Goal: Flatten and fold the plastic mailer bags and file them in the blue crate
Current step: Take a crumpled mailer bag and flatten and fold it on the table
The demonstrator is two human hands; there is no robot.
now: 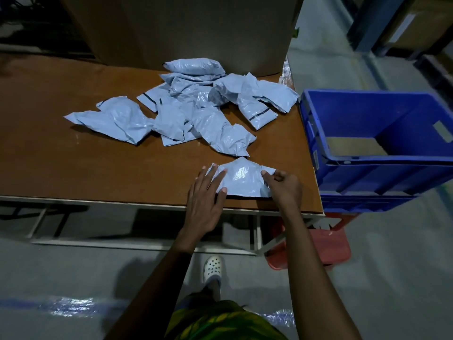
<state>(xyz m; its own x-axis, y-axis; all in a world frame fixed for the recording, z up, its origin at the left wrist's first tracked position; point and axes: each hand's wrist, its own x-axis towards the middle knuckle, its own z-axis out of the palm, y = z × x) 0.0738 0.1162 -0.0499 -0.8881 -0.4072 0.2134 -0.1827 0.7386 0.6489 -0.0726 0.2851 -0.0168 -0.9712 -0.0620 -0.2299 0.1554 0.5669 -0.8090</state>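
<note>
Near bag (241, 179) was pale blue-grey, with white glare at its middle. Pile (186, 106) was the same pale blue-grey; I saw thin black strips on a few. Table (73, 163) was reddish brown on top, with an off-white edge. Crate (367, 173) was deep blue, its sheet (355, 146) tan, its label (442, 130) beige. Stool (326, 246) was red. Box (183, 28) was dull brown. Floor (73, 273) was grey, crossed by one blue line (19, 303). My shoe (212, 268) was white, dotted with holes. My shorts (220, 322) were green and yellow, blotched.
</note>
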